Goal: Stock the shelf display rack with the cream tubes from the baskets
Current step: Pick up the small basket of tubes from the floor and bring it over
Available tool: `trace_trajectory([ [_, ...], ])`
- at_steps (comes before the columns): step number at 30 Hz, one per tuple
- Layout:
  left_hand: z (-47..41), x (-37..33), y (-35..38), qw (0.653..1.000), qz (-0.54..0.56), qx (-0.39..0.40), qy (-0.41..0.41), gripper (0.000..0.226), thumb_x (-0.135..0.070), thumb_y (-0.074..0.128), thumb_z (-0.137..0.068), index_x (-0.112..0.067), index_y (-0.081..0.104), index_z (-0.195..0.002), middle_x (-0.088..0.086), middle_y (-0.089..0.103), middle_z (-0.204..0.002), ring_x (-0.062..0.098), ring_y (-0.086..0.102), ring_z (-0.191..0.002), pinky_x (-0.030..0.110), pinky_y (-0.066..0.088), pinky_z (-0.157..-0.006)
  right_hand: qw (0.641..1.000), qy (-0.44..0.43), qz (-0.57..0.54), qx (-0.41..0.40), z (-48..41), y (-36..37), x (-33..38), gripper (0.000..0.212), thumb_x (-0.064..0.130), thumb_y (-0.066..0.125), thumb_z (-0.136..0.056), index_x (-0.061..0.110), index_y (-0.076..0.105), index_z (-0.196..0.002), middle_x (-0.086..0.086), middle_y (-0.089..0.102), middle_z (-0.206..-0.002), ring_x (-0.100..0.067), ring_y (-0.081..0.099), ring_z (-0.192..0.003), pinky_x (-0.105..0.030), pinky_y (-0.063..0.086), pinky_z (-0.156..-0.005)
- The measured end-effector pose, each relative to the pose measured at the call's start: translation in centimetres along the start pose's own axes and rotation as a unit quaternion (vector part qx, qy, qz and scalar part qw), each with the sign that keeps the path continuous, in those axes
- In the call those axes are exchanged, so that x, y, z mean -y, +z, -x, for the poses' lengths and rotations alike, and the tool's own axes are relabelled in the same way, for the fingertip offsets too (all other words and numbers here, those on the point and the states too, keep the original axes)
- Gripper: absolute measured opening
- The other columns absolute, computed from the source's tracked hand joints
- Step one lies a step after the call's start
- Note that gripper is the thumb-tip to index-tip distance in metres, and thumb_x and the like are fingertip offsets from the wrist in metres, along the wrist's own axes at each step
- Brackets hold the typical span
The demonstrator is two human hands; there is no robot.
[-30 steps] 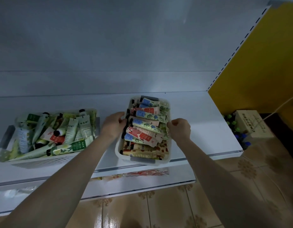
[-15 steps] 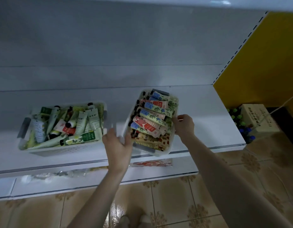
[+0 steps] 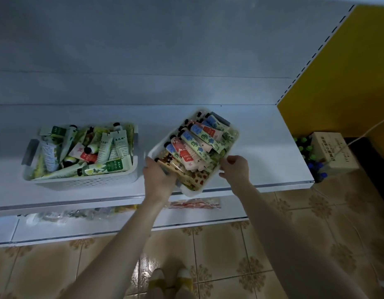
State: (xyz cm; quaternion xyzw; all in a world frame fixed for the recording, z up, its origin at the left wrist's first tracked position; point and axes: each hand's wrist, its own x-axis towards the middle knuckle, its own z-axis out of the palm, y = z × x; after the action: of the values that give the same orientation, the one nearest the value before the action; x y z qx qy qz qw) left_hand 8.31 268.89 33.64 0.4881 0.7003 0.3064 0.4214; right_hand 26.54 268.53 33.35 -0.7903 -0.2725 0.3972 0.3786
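Positioning step, I reckon: right basket (image 3: 192, 192) of cream tubes (image 3: 195, 145) sits skewed at the shelf's (image 3: 262, 152) near edge, my left hand (image 3: 158, 178) curled round its near-left corner, right hand (image 3: 235, 169) gripping the right rim; next I'd free one hand for picking tubes.

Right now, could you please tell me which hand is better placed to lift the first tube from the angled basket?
Probably the right hand: it holds the side rim of the angled basket, right beside the tubes, while the left hand grips the near corner and can steady it.
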Motion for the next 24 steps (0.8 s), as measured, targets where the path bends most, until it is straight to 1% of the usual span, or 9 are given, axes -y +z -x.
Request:
trace_trajectory([
  [3, -0.4, -0.7, -0.7, 0.999, 0.008, -0.041, 0.029, 0.016, 0.004, 0.058, -0.083, -0.004, 0.048, -0.092, 0.009, 0.054, -0.082, 0.021, 0.057, -0.075, 0.017, 0.04, -0.058, 0.999, -0.008, -0.017, 0.031, 0.1, -0.5, -0.1, 0.013, 0.014, 0.061, -0.088, 0.003, 0.056, -0.084, -0.014, 0.061, -0.082, -0.025, 0.062, -0.079, -0.039, 0.054, -0.076],
  [5, 0.6, -1.0, -0.7, 0.995, 0.043, -0.066, 0.059, 0.026, 0.005, 0.058, -0.084, -0.016, 0.043, -0.079, -0.003, 0.048, -0.07, 0.004, 0.048, -0.063, 0.012, 0.037, -0.053, 0.999, -0.029, 0.034, -0.008, -1.0, -1.1, 0.2, 0.022, 0.02, 0.063, -0.088, 0.004, 0.059, -0.101, -0.014, 0.065, -0.097, -0.029, 0.061, -0.091, -0.04, 0.052, -0.086],
  [8, 2.5, -0.2, 0.2, 0.994, 0.095, -0.028, 0.041, 0.03, -0.001, 0.062, -0.084, -0.019, 0.041, -0.095, -0.008, 0.054, -0.085, 0.006, 0.056, -0.077, 0.021, 0.043, -0.066, 0.994, -0.06, 0.073, -0.059, -3.2, -2.3, 1.5, 0.051, 0.022, 0.059, -0.091, 0.004, 0.04, -0.135, -0.012, 0.051, -0.131, -0.027, 0.052, -0.116, -0.031, 0.041, -0.092],
  [11, 3.2, 0.2, 1.2, 0.996, 0.083, 0.022, -0.019, 0.035, -0.008, 0.064, -0.084, -0.013, 0.038, -0.107, -0.003, 0.051, -0.097, 0.015, 0.052, -0.092, 0.023, 0.039, -0.071, 0.998, -0.061, 0.018, -0.004, -5.5, -2.6, 2.1, 0.063, 0.015, 0.058, -0.091, 0.009, 0.025, -0.145, -0.012, 0.036, -0.145, -0.024, 0.042, -0.128, -0.03, 0.039, -0.093],
  [14, 2.9, 0.4, 1.5, 0.997, 0.074, 0.023, -0.025, 0.031, -0.006, 0.063, -0.084, -0.009, 0.039, -0.105, -0.006, 0.048, -0.087, 0.017, 0.049, -0.089, 0.025, 0.036, -0.069, 0.998, -0.061, 0.004, 0.031, -6.5, -2.3, 2.0, 0.058, 0.003, 0.054, -0.09, 0.006, 0.029, -0.142, -0.014, 0.045, -0.135, -0.02, 0.047, -0.11, -0.032, 0.042, -0.09],
  [16, 2.6, 0.5, 1.5, 0.997, 0.068, 0.019, -0.022, 0.03, -0.007, 0.063, -0.084, -0.01, 0.041, -0.104, -0.003, 0.051, -0.09, 0.018, 0.051, -0.089, 0.025, 0.037, -0.07, 0.998, -0.065, 0.012, 0.021, -6.7, -2.3, 1.8, 0.049, -0.001, 0.053, -0.088, 0.004, 0.039, -0.135, -0.011, 0.051, -0.117, -0.017, 0.049, -0.095, -0.026, 0.045, -0.075],
  [18, 1.9, 0.2, 1.1, 0.998, 0.056, 0.017, -0.013, 0.029, -0.008, 0.063, -0.084, -0.011, 0.044, -0.106, 0.0, 0.054, -0.096, 0.018, 0.052, -0.089, 0.027, 0.039, -0.072, 0.997, -0.075, 0.021, 0.007, -6.7, -2.5, 1.6, 0.036, -0.002, 0.055, -0.083, 0.001, 0.05, -0.119, -0.009, 0.051, -0.099, -0.017, 0.048, -0.077, -0.02, 0.04, -0.056],
  [21, 0.2, -0.3, 0.5, 0.999, 0.043, 0.03, -0.013, 0.029, -0.004, 0.063, -0.082, -0.012, 0.047, -0.105, 0.0, 0.056, -0.099, 0.019, 0.054, -0.092, 0.032, 0.047, -0.076, 0.997, -0.073, 0.011, -0.011, -6.2, -2.8, 0.6, 0.019, -0.001, 0.059, -0.08, 0.004, 0.05, -0.095, -0.006, 0.049, -0.081, -0.016, 0.043, -0.064, -0.016, 0.033, -0.046],
  [24, -1.5, -0.8, 0.1, 0.998, 0.021, 0.053, -0.03, 0.028, 0.001, 0.064, -0.079, -0.01, 0.046, -0.098, 0.002, 0.055, -0.09, 0.025, 0.056, -0.089, 0.038, 0.052, -0.074, 0.997, -0.056, 0.002, -0.043, -5.2, -3.1, -0.5, 0.027, 0.001, 0.063, -0.077, -0.002, 0.055, -0.103, -0.011, 0.057, -0.088, -0.015, 0.047, -0.065, -0.015, 0.034, -0.045],
])
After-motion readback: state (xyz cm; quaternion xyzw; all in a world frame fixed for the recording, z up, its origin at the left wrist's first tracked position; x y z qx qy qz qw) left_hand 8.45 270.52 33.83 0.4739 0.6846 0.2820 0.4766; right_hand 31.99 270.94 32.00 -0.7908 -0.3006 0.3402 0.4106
